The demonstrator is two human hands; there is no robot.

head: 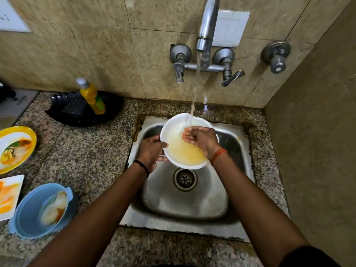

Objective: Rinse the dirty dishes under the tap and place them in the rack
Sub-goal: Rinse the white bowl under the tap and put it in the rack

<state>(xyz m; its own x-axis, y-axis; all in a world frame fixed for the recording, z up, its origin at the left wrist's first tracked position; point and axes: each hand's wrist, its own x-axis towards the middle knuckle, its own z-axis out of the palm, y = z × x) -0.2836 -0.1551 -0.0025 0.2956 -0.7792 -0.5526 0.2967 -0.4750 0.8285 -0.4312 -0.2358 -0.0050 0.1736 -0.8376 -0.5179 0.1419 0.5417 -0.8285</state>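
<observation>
Left hand [152,151] grips the round white bowl's [173,132] rim; right hand [200,139], fingers relaxed, hides its inside. Blurred dirty dishes [17,147] are cut off at the surface's [92,151] left edge.

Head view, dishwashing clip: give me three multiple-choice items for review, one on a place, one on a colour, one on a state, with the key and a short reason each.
1. Where does the soap bottle stand?
A. On the black tray left of the sink
B. In the sink
C. Beside the blue bowl

2. What colour is the bowl held under the tap?
A. Blue
B. White
C. Yellow

3. What is the tap's state?
A. Shut off
C. Dripping only
B. Running in a steady stream

Key: 1 A, the bottle stands on the black tray by the wall. 2 B, the left hand grips a white bowl's rim over the sink while the right hand rubs inside it. 3 B, a stream falls from the spout into the bowl.
</observation>
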